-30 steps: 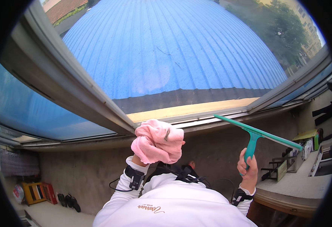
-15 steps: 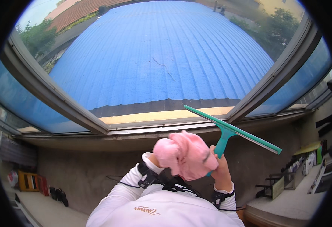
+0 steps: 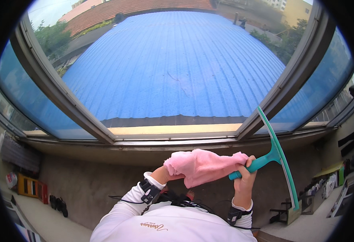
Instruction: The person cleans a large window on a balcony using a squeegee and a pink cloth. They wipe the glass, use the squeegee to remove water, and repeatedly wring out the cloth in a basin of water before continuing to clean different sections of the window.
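Note:
A fluffy pink cloth [image 3: 205,165] is stretched sideways between my two hands. My left hand [image 3: 161,175] holds its left end; the cloth covers those fingers, and only the wrist and back edge show. My right hand [image 3: 245,177] is closed around the handle of a teal squeegee [image 3: 262,162], with the cloth's right corner caught against its fingers. The squeegee points right, its long blade running from beside the window frame down toward the lower right. A window [image 3: 177,141] with a metal frame is in front of me, beyond the cloth.
Grey window posts [image 3: 70,97] rise at left and right. Outside lies a blue corrugated roof [image 3: 173,72]. Dark shoes [image 3: 58,205] and an orange shelf unit [image 3: 28,188] are at the left. Racks with several items [image 3: 322,179] stand along the right.
The bunched cloth has been spread out flat between my hands. My right hand has moved right and turned the squeegee, so its blade is now steeper. The view has tilted up slightly.

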Motion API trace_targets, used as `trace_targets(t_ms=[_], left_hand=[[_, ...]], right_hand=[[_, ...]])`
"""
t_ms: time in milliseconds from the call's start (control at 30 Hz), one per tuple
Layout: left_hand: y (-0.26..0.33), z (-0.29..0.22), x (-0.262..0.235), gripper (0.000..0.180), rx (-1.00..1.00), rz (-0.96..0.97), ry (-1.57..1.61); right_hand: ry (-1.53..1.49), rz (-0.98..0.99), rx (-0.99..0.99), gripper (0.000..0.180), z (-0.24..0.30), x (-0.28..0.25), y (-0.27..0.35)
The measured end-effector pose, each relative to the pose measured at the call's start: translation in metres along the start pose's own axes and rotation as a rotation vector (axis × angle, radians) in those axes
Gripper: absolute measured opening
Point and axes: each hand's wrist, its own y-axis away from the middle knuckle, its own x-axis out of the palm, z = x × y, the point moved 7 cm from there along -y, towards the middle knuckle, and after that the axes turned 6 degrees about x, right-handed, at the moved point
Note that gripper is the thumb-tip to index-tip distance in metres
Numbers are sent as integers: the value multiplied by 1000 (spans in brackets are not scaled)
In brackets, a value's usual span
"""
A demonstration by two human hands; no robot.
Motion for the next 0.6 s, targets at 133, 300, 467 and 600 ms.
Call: trace_targets(t_ms=[133, 300, 467, 600], left_hand=[[2, 17, 8, 41, -130, 158, 791], [-6, -2, 26, 33, -164, 136, 585], [-14, -59, 73, 34, -253, 200, 701], [-31, -111, 93, 18, 107, 384, 25]], right_hand=[[28, -51, -48, 39, 9, 9, 2], [121, 146, 154, 33, -25, 39, 12], [185, 387, 305, 30, -56, 58, 40], [21, 361, 226, 29, -31, 52, 43]])
